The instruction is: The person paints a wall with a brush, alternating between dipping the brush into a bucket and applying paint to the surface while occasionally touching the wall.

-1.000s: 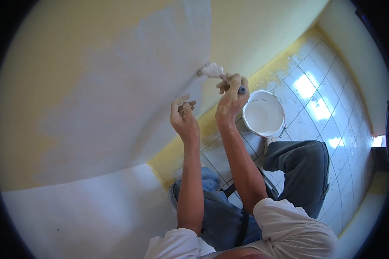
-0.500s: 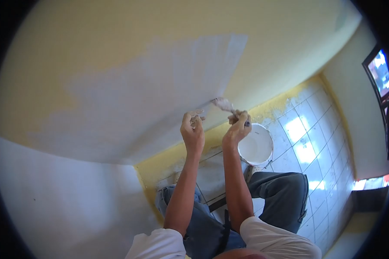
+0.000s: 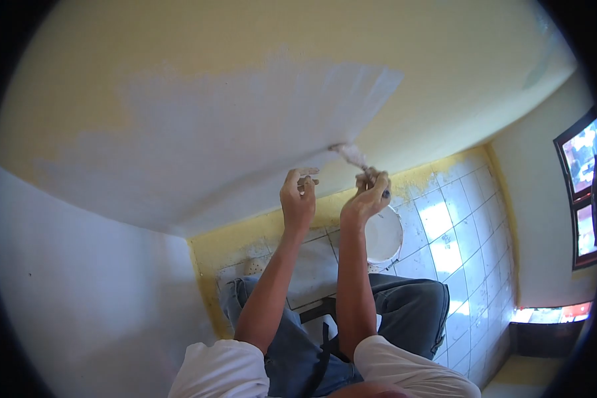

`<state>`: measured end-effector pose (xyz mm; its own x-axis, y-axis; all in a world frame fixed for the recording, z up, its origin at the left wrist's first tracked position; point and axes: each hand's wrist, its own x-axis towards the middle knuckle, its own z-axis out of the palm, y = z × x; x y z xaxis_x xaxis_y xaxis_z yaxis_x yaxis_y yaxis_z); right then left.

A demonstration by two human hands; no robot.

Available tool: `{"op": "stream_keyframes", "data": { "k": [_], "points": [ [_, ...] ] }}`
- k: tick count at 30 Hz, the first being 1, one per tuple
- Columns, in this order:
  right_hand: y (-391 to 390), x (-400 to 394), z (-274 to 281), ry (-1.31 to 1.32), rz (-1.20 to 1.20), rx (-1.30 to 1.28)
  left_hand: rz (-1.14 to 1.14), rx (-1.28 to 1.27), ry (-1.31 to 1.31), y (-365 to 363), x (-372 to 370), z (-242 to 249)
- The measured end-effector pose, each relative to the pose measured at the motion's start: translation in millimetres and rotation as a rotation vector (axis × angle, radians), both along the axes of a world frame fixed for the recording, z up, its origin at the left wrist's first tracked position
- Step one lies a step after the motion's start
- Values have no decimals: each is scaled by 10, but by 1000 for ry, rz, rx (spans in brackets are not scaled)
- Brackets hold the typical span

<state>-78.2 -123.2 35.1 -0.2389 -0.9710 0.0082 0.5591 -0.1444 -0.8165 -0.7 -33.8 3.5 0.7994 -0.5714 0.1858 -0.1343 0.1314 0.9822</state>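
Note:
My right hand [image 3: 366,199] is wrapped round the handle of a paintbrush [image 3: 353,156], whose bristles are coated with white. The brush's tip touches, or nearly touches, the wall [image 3: 245,113], at the lower right edge of a pale patch on its yellow surface. My left hand [image 3: 299,202] hangs in front of the wall with fingers loosely bent and apart, white smears on them, and nothing seen in it. Just below my right hand stands a round white bucket [image 3: 386,239], partly hidden by the wrist and forearm; whitish stuff shows inside.
A yellow band [image 3: 259,231] runs along the wall's foot above the tiled floor [image 3: 454,219]. At the left, a white wall [image 3: 93,265] meets the painted one in a corner. My bent knees [image 3: 411,308] are close below the bucket. A dark-framed window [image 3: 580,192] is at the right.
My right hand and the brush have shifted slightly right, the brush still at the wall. My view has turned a little, so the bucket and floor appear further left. My left hand keeps its pose.

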Motion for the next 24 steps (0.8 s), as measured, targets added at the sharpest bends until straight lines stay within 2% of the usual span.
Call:
{"op": "stream_keyframes", "data": {
  "k": [3, 6, 8, 10, 11, 14, 15, 18, 20, 22, 24],
  "points": [
    [-120, 70, 178, -331, -50, 27, 5, -15, 22, 27, 35, -28],
    [36, -130, 203, -259, -175, 45, 20, -53, 37, 5, 86, -57],
    [132, -264, 22, -55, -137, 86, 27, -62, 32, -15, 102, -34],
    [87, -254, -115, 145, 45, 123, 15, -52, 10, -20, 63, 33],
    [40, -134, -134, 75, -7, 163, 4, -36, 17, -21, 24, 63],
    [3, 131, 253, -242, -81, 55, -15, -4, 24, 0, 31, 111],
    [-97, 40, 155, -301, 12, -36, -21, -5, 31, 13, 45, 110],
    [58, -172, 210, -374, 12, -16, 18, -42, 71, 48, 84, 114],
    [122, -275, 48, -236, -146, 126, 41, -59, 63, 19, 101, 99],
    [154, -325, -200, -60, -69, 240, 42, -49, 13, -10, 122, 39],
    [-27, -274, -501, -32, 48, 323, 24, -58, 26, -6, 78, 128]
  ]
}}
